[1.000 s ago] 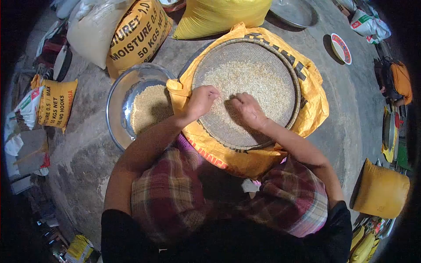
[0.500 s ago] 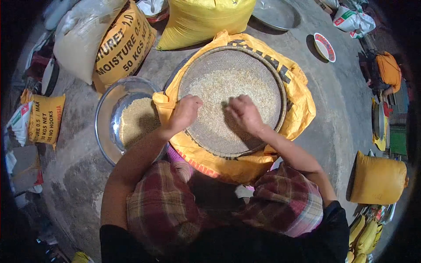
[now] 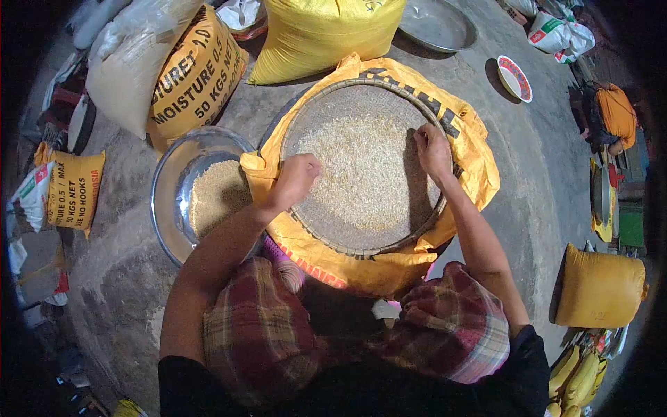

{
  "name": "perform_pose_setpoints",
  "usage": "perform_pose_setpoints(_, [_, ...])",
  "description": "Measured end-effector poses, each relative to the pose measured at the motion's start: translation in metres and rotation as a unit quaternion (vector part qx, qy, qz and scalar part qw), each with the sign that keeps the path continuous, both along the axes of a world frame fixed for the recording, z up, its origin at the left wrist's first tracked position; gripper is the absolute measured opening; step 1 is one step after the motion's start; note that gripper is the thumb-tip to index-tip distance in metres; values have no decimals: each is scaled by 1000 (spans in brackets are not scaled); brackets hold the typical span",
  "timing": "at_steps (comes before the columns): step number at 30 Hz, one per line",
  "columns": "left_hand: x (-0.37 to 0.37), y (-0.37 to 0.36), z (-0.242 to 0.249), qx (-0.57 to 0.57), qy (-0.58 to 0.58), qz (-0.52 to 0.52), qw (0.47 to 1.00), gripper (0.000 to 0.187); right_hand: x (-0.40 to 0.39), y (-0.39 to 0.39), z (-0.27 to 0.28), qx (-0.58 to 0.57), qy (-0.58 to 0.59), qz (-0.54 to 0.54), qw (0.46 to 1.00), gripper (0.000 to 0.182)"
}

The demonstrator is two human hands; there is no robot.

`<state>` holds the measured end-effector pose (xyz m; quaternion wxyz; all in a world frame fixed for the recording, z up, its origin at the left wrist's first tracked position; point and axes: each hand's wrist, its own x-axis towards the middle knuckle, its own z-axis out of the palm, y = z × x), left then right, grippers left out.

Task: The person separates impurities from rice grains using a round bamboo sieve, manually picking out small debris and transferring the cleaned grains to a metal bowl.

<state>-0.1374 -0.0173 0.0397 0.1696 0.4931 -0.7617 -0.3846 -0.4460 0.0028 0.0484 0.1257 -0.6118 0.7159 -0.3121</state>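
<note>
A round woven sieve (image 3: 326, 101) rests on an orange sack (image 3: 479, 167) in front of my knees. Pale grains (image 3: 361, 174) are spread over its mesh. At the sieve's left rim is my left hand (image 3: 297, 182), its fingers curled together; whatever they pinch is too small to name. My right hand (image 3: 433, 149) is at the right rim, fingers bent and closed, and what lies within them is hidden. To the left a metal basin (image 3: 167, 198) holds finer tan grain (image 3: 219, 194), partly under my left forearm.
Full sacks (image 3: 323, 35) stand behind the sieve and at the back left (image 3: 198, 76). A metal tray (image 3: 438, 24) and a red-rimmed bowl (image 3: 514, 78) lie at the back right. A filled sack (image 3: 601, 286) is at the right; a person in orange (image 3: 616, 119) is beyond.
My right hand has moved right and away from me, from over the grains to the right rim. My left hand has hardly moved. The grains lie in a slightly different spread.
</note>
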Motion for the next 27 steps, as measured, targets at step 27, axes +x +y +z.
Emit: perform_pose_setpoints(27, [-87,-111,-10,-86,-59,-57,993,18,18,-63,-7,23,12,176,984,10])
